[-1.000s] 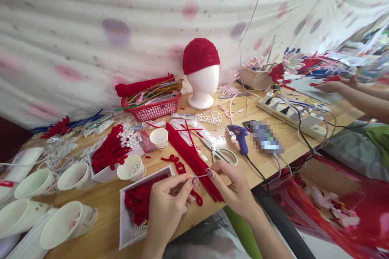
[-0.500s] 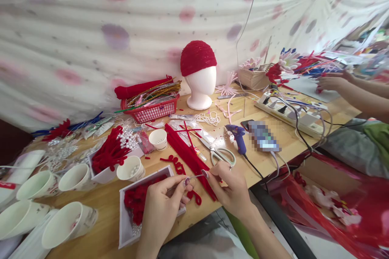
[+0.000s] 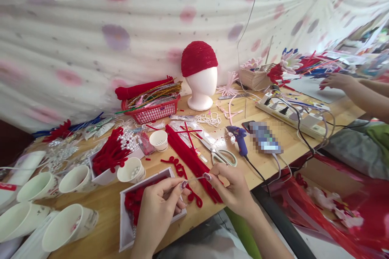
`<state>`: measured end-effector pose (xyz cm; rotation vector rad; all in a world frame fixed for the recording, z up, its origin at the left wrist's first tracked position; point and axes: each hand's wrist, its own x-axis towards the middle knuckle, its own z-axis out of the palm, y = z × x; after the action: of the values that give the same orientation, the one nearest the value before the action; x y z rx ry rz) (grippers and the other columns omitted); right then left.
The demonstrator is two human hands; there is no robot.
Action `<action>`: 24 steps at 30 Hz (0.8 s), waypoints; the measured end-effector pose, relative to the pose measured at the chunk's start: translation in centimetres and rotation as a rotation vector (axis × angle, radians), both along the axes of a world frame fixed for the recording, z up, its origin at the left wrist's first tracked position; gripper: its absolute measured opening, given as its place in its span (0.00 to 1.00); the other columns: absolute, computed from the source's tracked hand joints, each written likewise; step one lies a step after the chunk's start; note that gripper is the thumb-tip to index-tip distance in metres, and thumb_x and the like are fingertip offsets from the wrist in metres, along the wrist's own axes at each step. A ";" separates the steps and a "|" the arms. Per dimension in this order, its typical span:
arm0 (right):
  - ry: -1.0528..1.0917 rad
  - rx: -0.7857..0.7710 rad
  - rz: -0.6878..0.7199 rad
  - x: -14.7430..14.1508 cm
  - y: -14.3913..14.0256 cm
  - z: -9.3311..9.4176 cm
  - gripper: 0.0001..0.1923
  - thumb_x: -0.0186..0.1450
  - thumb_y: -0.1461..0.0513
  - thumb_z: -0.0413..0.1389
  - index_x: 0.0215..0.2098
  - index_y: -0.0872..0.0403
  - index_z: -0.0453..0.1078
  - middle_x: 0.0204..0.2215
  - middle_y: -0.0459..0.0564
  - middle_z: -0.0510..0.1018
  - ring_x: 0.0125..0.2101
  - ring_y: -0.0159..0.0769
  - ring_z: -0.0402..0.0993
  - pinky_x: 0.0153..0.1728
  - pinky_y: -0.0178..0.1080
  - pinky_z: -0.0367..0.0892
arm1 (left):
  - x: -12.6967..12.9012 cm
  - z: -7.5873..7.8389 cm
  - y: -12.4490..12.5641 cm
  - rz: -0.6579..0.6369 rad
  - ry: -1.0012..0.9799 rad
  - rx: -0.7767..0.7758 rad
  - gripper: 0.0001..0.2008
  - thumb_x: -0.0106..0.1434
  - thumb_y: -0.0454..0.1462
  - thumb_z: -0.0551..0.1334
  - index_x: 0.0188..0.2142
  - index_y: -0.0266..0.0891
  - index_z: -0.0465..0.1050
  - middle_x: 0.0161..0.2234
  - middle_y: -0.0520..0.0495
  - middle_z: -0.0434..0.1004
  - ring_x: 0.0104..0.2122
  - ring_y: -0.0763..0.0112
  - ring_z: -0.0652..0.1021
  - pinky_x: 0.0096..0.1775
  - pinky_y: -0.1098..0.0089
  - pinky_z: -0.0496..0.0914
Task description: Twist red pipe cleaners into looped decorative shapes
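Note:
Between my two hands a thin pale strand [image 3: 196,178], wire or thread, runs nearly straight. My left hand [image 3: 159,210] pinches one end between thumb and forefinger, its other fingers curled. The other end sits in the pinch of my right hand [image 3: 233,190]. Beneath my left hand a white box [image 3: 122,226] holds red fuzzy pieces [image 3: 133,202]. Under the strand and beside my right hand lie a bundle of red pipe cleaners [image 3: 188,156] and a curled red pipe cleaner [image 3: 194,198]. Scissors [image 3: 223,157] rest just beyond my right hand.
A foam head [image 3: 202,87] wears a red wrapped cap [image 3: 199,58]. Nearby are a red basket [image 3: 156,109], a blue glue gun [image 3: 238,137], a phone [image 3: 266,137] and a power strip [image 3: 291,119]. Paper cups [image 3: 68,226] crowd the left. A co-worker's hand [image 3: 337,81] is at right.
My hands have drawn slightly apart, so more of the strand shows between them. The co-worker's hand at the right has shifted and opened a little.

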<state>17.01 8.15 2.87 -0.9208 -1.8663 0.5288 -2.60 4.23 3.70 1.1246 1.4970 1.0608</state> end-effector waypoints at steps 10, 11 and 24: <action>0.048 -0.077 0.036 0.0 0.9 -0.4 0.18 0.69 0.60 0.54 0.22 0.52 0.58 0.16 0.40 0.61 0.18 0.27 0.56 0.21 0.33 0.53 | 0.5 0.3 0.3 0.011 -0.056 -0.020 0.11 0.58 0.43 0.66 0.30 0.38 0.80 0.23 0.47 0.82 0.18 0.70 0.77 0.20 0.74 0.73; 0.061 -0.081 0.045 -0.2 0.9 -0.5 0.18 0.70 0.61 0.53 0.22 0.52 0.57 0.17 0.40 0.61 0.18 0.27 0.56 0.21 0.33 0.52 | 0.5 0.2 0.3 0.003 -0.057 -0.028 0.11 0.58 0.44 0.66 0.30 0.38 0.80 0.23 0.47 0.82 0.17 0.70 0.77 0.20 0.73 0.73; 0.045 0.031 0.029 -1.2 0.5 -0.4 0.17 0.68 0.67 0.49 0.24 0.51 0.50 0.19 0.40 0.56 0.21 0.28 0.53 0.23 0.35 0.49 | -0.5 -0.6 0.6 -0.013 -0.085 -0.059 0.14 0.56 0.46 0.66 0.33 0.37 0.83 0.23 0.46 0.82 0.18 0.69 0.77 0.20 0.73 0.72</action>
<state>15.82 8.70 2.45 -0.8558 -1.8443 0.5320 -3.09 4.86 3.13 1.0345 1.4431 1.0358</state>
